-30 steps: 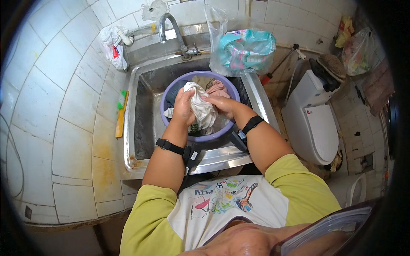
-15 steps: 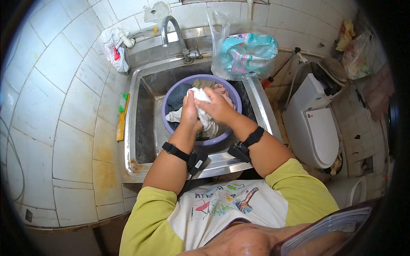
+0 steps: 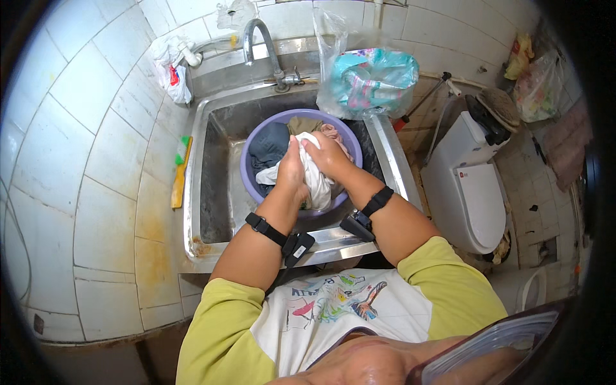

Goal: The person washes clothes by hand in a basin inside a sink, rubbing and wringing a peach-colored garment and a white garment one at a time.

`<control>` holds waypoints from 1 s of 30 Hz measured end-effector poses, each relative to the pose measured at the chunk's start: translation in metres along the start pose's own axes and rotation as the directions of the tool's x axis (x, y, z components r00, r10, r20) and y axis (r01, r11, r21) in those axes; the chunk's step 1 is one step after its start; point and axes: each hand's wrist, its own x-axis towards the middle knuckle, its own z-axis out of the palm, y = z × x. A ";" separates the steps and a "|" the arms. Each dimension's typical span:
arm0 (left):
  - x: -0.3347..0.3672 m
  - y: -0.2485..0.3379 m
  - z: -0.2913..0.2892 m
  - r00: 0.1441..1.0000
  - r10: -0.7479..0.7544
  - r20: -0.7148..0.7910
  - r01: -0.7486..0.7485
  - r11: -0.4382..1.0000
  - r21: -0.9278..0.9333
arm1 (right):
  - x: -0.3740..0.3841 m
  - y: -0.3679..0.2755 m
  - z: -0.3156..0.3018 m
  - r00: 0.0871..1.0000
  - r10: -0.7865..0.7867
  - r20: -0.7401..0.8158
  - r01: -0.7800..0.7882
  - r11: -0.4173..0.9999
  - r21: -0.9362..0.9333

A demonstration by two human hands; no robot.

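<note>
A purple basin point(image 3: 247, 168) stands inside the steel sink point(image 3: 221, 212), filled with clothes. Over it, my left hand point(image 3: 292, 168) and my right hand point(image 3: 328, 157) grip a white cloth garment point(image 3: 313, 174) between them, with its lower folds hanging into the basin. Both hands are closed, fingers curled round the fabric and partly hidden by it. Dark grey-blue cloth point(image 3: 268, 146) lies at the basin's left, an olive piece point(image 3: 303, 125) at the back and a pink piece point(image 3: 333, 135) at the back right.
A curved faucet point(image 3: 260, 42) rises behind the basin. On the sink's back right corner rests a clear bag with a teal package point(image 3: 372, 80). A yellow-handled brush point(image 3: 181, 176) leans by the left wall. To the right is a white toilet point(image 3: 478, 192).
My hands have lowered slightly with the white garment, which is now more spread out and hangs lower. More of the dark cloth shows at the left, and the basin has shifted slightly left.
</note>
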 end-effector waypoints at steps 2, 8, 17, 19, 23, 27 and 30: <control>-0.006 0.006 0.006 0.996 0.029 -0.088 -0.030 1.000 0.001 | -0.006 -0.008 0.001 0.983 -0.183 -0.016 0.183 0.983 0.000; -0.010 -0.006 0.002 0.998 0.038 0.048 -0.039 0.999 0.009 | -0.009 -0.020 0.002 0.966 -0.257 0.037 0.259 0.939 -0.225; -0.001 -0.002 0.001 0.990 -0.142 0.018 0.141 0.988 0.058 | 0.006 0.023 -0.002 0.979 -0.183 -0.090 0.170 0.975 -0.144; -0.012 0.003 0.011 0.988 -0.099 -0.116 0.113 0.987 0.118 | -0.002 -0.004 -0.005 0.973 -0.231 -0.021 0.221 0.952 -0.214; 0.005 -0.002 -0.017 0.985 -0.157 0.076 0.151 0.985 0.079 | -0.019 -0.032 0.000 0.930 -0.353 0.103 0.367 0.909 -0.198; 0.001 -0.008 -0.004 0.998 -0.051 0.046 0.039 0.973 0.227 | -0.004 -0.009 0.001 0.975 -0.213 -0.065 0.193 0.955 -0.227; 0.006 -0.014 -0.002 0.998 0.032 0.054 -0.046 0.958 0.282 | 0.015 0.031 -0.007 0.955 -0.198 -0.223 0.142 0.960 -0.243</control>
